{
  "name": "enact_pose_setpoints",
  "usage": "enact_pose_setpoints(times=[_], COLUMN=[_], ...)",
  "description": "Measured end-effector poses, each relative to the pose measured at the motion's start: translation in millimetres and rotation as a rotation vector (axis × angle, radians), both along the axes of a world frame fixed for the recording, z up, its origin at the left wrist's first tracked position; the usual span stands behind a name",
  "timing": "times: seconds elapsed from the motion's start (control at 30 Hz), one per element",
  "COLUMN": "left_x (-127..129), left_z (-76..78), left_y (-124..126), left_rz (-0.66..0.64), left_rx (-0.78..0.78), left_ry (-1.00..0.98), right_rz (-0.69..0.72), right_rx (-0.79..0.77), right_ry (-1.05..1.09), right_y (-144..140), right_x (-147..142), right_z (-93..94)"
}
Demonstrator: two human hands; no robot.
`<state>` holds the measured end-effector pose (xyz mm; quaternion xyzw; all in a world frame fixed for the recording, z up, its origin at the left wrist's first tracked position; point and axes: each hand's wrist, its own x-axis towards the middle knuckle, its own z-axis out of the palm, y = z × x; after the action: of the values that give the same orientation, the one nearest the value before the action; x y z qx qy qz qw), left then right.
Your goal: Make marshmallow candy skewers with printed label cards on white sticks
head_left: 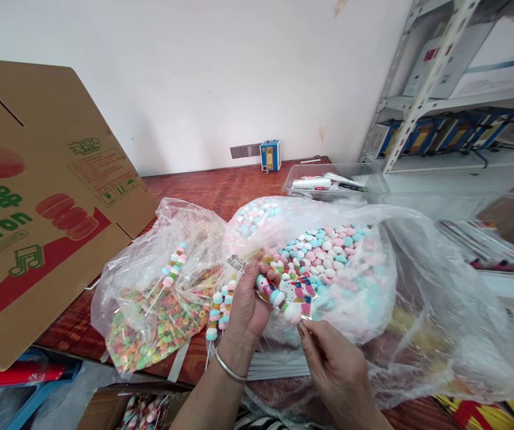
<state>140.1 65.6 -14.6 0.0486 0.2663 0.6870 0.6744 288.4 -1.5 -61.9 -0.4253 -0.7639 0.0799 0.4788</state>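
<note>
My left hand (250,307), a silver bangle on its wrist, curls around the upper part of a candy skewer (277,297) in a printed clear wrapper (299,292). White, pink, blue and green pieces are threaded along it. At its lower end, the thumb and fingertips of my right hand (335,361) pinch the skewer; whether they hold stick or wrapper edge is hidden. Beneath my hands spreads a large clear bag of pastel candies (323,251). Beside my left wrist lie finished-looking candy skewers (221,304).
To the left, a clear bag of ring-shaped pieces (149,334) has two candy skewers (174,269) on top. A cardboard box (51,209) stands at far left. Behind are a plastic tray of pens (337,185) and a blue device (270,156). An open carton (104,409) holds skewers below.
</note>
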Motion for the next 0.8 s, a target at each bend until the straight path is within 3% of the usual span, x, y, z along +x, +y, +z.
enact_pose_setpoints(times=[0.13, 0.23, 0.43, 0.6, 0.8], left_x=[13, 23, 20, 20, 27], left_z=[0.3, -3.0, -13.5, -9.4, -0.1], left_y=[0, -2, 1, -2, -12], left_rz=[0.051, 0.096, 0.106, 0.126, 0.109], left_rx=[-0.065, -0.112, -0.133, -0.087, -0.055], left_ry=[0.023, 0.078, 0.088, 0.135, 0.105], right_rz=[-0.065, -0.064, -0.039, -0.043, -0.046], right_rx=[0.268, 0.336, 0.346, 0.347, 0.103], right_ry=[-0.244, -0.333, -0.346, -0.337, -0.092], right_y=[-1, -1, -6, -3, 1], right_x=[-1, -1, -4, -10, -13], right_z=[-5.4, -7.5, -5.6, -1.0, 9.1])
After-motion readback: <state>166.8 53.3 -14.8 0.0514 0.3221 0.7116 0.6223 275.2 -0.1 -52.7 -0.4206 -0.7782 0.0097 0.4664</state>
